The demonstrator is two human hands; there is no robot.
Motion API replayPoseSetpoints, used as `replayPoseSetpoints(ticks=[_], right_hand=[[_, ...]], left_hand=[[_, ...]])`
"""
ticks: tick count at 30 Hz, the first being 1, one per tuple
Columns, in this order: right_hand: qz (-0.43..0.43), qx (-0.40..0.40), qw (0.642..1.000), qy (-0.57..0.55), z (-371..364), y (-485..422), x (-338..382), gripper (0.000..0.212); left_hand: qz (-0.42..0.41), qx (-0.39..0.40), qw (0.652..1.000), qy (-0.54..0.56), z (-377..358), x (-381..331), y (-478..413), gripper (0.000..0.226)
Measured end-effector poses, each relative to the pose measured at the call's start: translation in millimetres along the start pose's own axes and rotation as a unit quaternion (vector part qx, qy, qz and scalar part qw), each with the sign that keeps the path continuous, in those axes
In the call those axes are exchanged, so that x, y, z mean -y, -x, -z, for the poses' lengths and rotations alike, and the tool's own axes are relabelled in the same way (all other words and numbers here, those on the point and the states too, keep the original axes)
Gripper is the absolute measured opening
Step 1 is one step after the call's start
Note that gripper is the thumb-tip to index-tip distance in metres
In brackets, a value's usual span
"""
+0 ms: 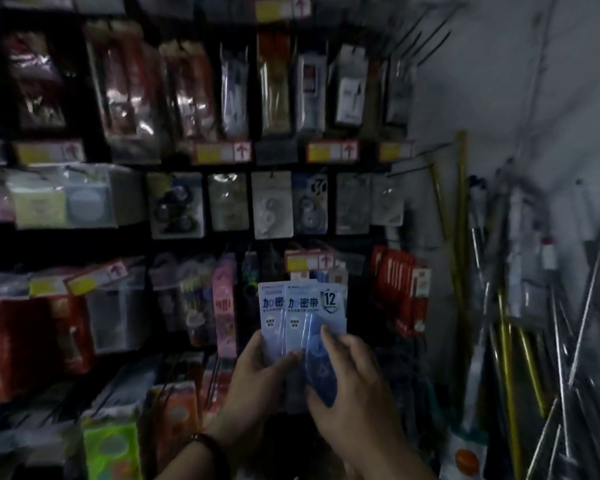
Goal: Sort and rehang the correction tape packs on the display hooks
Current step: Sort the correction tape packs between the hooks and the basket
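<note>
Pale blue correction tape packs [303, 308] sit fanned at lower centre of the frame, rising above both hands. The left hand [257, 375] grips their lower part, thumb across the front. The right hand [355, 384] pinches the front pack (at its dark-blue blister). Long axes upright, printed headers upward.
</note>
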State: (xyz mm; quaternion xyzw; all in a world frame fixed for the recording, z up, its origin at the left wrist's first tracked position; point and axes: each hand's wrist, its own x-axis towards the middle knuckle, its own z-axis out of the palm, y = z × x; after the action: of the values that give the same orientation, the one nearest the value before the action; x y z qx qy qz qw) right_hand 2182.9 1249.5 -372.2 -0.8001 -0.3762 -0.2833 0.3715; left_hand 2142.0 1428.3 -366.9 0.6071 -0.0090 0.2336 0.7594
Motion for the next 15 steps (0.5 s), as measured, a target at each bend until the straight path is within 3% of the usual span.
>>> replayPoseSetpoints(ticks=[6, 11, 15], right_hand=[[-0.004, -0.055, 0.998, 0.030, 41, -81, -23, 0.090], [-0.039, -0.083, 0.993, 0.075, 77, -133, -57, 0.081], [-0.071, -0.081, 0.989, 0.102, 95, -165, -78, 0.076]], left_hand=[[-0.028, 0.062, 0.998, -0.007, -33, -61, -56, 0.030], [-0.101, 0.044, 0.991, -0.076, -42, -100, -92, 0.039], [-0.123, 0.033, 0.984, -0.125, -47, -108, -127, 0.024]])
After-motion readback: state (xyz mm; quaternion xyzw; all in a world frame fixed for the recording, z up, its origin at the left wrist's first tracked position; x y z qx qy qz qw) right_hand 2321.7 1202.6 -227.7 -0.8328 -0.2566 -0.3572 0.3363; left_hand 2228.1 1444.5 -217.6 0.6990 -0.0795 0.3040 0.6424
